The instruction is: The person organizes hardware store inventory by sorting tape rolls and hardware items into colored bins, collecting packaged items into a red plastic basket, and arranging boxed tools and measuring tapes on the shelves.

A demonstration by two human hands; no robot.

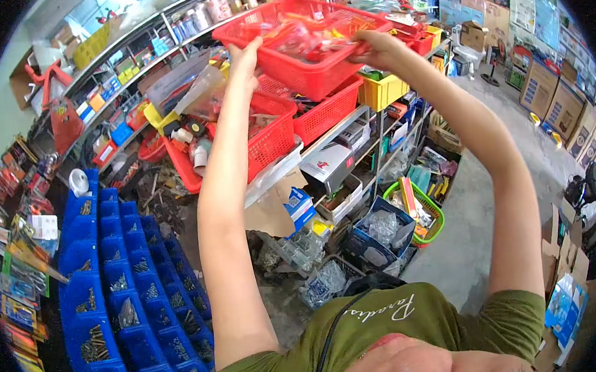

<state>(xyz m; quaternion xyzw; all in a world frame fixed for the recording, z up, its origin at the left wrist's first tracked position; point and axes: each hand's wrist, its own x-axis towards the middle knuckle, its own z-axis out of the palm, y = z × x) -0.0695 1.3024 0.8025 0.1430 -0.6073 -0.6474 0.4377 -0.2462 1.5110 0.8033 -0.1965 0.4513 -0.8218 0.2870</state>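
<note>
Both of my arms reach up and forward to a red plastic basket (311, 74) filled with small packaged items, blurred in part. My left hand (246, 58) grips the basket's near left corner. At its right side my right hand (375, 49) has its fingers closed on the rim. The basket is raised over another red basket (331, 114) on the shelf. Nearer on the left, a further red basket (270, 139) holds white pipe fittings and other parts. A yellow crate (382, 91) stands below my right hand.
Blue bins (122, 288) of screws line the lower left. Under the baskets, a metal shelf (370, 136) carries boxes. A green basket (428, 211) and a box of plastic bags (384, 228) sit on the floor. Cardboard boxes (547, 96) stand at the right.
</note>
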